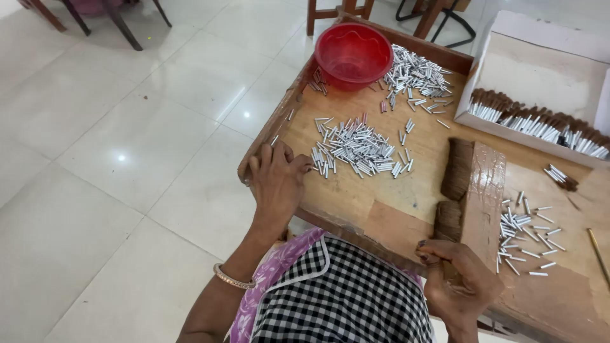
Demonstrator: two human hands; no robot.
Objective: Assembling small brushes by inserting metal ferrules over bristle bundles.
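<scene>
We see a wooden tray [356, 197] before us on our lap. A bowl [353, 53] sits at its far edge, with a heap of small metal tubes [416, 75] just right of it. Another pile of tubes [356, 149] lies mid-tray, right of our left hand [277, 180], which rests on the tray's left rim. Right of that pile stands a wooden block [483, 190] with fibre bundles [454, 190] against its left side. Our right hand [454, 279] is at the block's near end. More tubes [527, 238] lie right of the block; a box [540, 76] of finished pieces sits behind.
</scene>
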